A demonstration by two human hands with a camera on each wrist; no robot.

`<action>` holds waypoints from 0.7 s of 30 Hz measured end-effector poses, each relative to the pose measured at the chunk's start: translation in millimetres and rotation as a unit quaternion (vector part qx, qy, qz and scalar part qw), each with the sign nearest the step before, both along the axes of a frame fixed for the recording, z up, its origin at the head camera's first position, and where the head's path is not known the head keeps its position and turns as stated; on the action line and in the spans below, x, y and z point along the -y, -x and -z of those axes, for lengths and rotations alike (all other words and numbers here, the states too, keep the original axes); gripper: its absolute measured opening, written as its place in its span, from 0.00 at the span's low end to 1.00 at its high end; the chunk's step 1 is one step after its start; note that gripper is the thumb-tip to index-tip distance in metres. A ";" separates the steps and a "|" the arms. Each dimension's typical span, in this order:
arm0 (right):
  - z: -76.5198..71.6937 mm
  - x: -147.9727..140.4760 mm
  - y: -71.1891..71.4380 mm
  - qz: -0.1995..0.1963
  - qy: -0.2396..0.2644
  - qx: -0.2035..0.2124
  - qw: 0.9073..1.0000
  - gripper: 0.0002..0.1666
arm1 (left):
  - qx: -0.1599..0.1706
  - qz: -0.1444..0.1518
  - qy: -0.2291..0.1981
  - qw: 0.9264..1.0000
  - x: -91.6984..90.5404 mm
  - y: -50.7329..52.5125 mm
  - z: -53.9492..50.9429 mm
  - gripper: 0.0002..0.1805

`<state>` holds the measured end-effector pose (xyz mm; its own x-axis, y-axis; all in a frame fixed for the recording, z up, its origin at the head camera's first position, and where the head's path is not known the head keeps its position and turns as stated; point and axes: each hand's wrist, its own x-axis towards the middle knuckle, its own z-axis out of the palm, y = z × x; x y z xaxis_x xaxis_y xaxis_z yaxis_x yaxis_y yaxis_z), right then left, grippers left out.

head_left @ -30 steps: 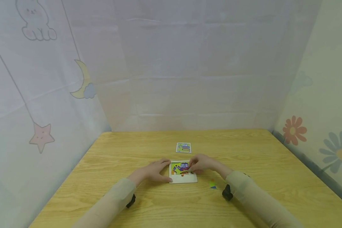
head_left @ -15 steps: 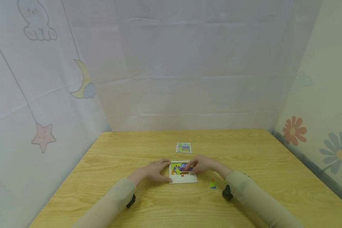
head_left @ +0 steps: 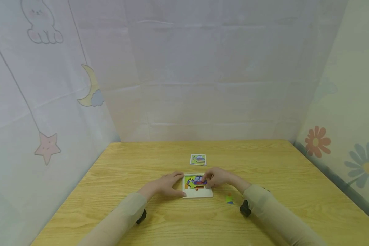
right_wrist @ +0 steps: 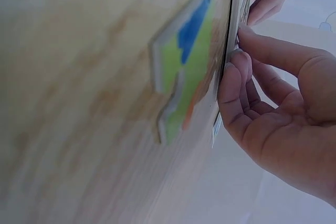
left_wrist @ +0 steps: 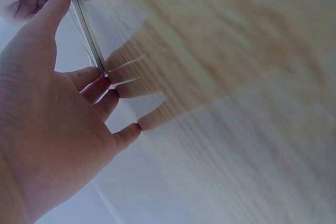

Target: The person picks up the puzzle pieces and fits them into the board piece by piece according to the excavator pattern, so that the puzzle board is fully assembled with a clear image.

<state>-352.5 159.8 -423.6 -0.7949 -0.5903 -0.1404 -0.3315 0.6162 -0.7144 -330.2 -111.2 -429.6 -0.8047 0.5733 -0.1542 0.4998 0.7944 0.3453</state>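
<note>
A white-framed jigsaw puzzle board [head_left: 198, 193] with a purple excavator picture lies flat on the table. My left hand [head_left: 169, 184] rests at its left side, thumb at the near corner and fingers at the far corner. In the left wrist view those fingers [left_wrist: 84, 78] touch the board's edge. My right hand [head_left: 217, 176] is over the board's right part, thumb and bent forefinger on a puzzle piece at the excavator's right end; the fingers largely hide this piece. A loose green puzzle piece [right_wrist: 197, 59] with a blue patch lies right of the board.
A square picture card [head_left: 198, 159] showing the same excavator lies behind the board. The wooden table [head_left: 141, 160] is bounded by pale printed cloth walls. Dark wrist cameras [head_left: 245, 208] sit under the sleeves.
The right fingers have shifted slightly left and down over the board, and the piece under them now lies in the picture. The left hand and the board stay where they were.
</note>
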 end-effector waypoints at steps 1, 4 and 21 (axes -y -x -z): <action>-0.4 -0.4 0.0 -0.001 0.000 -0.001 1.000 0.10 | 0.000 0.000 0.000 1.000 0.0 0.3 0.2 0.47; -2.1 -2.5 -0.4 0.000 0.000 0.000 1.000 0.11 | -0.002 0.002 0.000 1.000 0.2 0.8 0.7 0.47; -10.8 -36.4 -0.3 -0.005 0.035 -0.073 0.997 0.14 | -0.010 0.004 0.003 1.000 0.3 -0.1 0.4 0.47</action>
